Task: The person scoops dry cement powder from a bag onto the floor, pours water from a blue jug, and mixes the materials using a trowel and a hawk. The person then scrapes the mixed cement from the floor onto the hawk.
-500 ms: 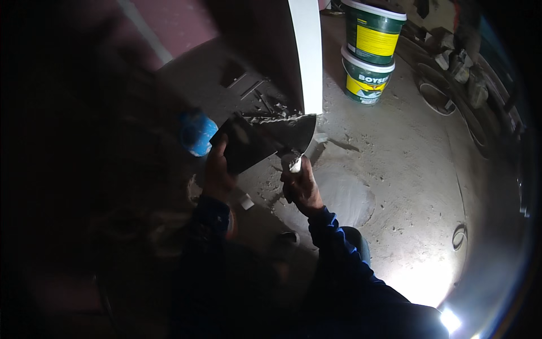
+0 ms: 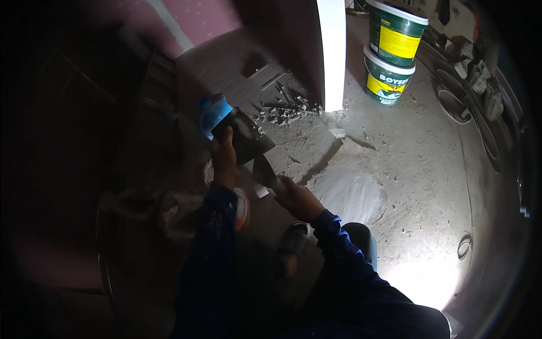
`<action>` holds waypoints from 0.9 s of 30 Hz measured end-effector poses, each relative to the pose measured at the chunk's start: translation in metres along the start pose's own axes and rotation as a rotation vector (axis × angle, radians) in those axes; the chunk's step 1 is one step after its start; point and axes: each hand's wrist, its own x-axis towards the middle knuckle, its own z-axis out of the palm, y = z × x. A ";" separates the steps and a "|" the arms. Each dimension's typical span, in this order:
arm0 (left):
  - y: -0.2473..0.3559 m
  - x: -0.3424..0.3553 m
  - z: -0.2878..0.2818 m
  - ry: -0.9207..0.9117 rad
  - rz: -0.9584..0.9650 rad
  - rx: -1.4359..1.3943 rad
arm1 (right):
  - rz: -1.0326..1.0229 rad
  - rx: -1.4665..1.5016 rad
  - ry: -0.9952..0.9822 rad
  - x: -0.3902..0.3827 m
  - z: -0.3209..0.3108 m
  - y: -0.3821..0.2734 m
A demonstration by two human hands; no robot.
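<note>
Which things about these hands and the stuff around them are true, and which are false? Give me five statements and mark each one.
1. The left hand holds a dark flat plate. True.
2. The right hand is empty. False: the right hand grips a dark-bladed tool.
3. The upper green bucket stands on the lower green bucket. True.
4. The blue object is to the right of the lower green bucket. False: it is to the left, seen at the edge of the dark flat plate.
5. The right sleeve is blue. True.
</note>
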 end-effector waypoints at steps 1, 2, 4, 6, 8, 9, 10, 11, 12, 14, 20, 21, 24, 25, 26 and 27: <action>0.000 0.000 0.000 0.034 0.013 0.046 | -0.018 -0.069 0.002 0.002 0.002 0.001; 0.000 0.002 -0.001 0.068 0.028 0.091 | 0.032 -0.173 -0.035 0.003 0.003 0.002; -0.005 0.008 -0.006 0.044 0.096 0.262 | 0.052 -0.033 0.112 0.001 -0.002 0.006; -0.013 0.015 -0.013 -0.022 0.137 0.390 | 0.076 0.062 0.171 0.002 -0.001 0.009; -0.019 0.020 -0.015 -0.133 0.092 0.507 | 0.001 0.140 0.215 0.005 0.006 0.006; -0.021 0.017 -0.016 -0.154 0.154 0.514 | 0.066 0.140 0.162 0.007 0.015 0.000; -0.023 0.013 -0.019 -0.167 0.152 0.560 | 0.060 0.149 0.121 0.009 0.021 -0.006; -0.025 0.009 -0.019 -0.181 0.198 0.605 | 0.052 0.157 0.088 0.012 0.026 -0.012; -0.026 0.006 -0.020 -0.218 0.196 0.643 | 0.084 0.166 0.038 0.014 0.029 -0.018; -0.025 0.005 -0.026 -0.295 0.320 0.693 | 0.100 0.247 0.049 0.019 0.029 -0.028; -0.025 0.024 -0.050 -0.699 0.460 0.955 | 0.492 0.567 -0.195 0.023 0.021 -0.031; -0.026 0.027 -0.050 -0.706 0.450 1.033 | 0.442 0.613 -0.183 0.023 0.026 -0.028; -0.033 0.027 -0.042 -0.596 0.157 0.388 | -0.249 0.084 0.189 0.031 0.059 -0.017; -0.033 0.025 -0.040 -0.529 0.003 0.281 | -0.313 0.061 0.228 0.031 0.070 -0.012; -0.031 0.023 -0.039 -0.539 -0.140 0.188 | -0.103 0.259 0.135 0.028 0.080 -0.008; -0.030 0.021 -0.038 -0.543 -0.283 0.094 | 0.089 0.459 -0.046 0.030 0.087 -0.004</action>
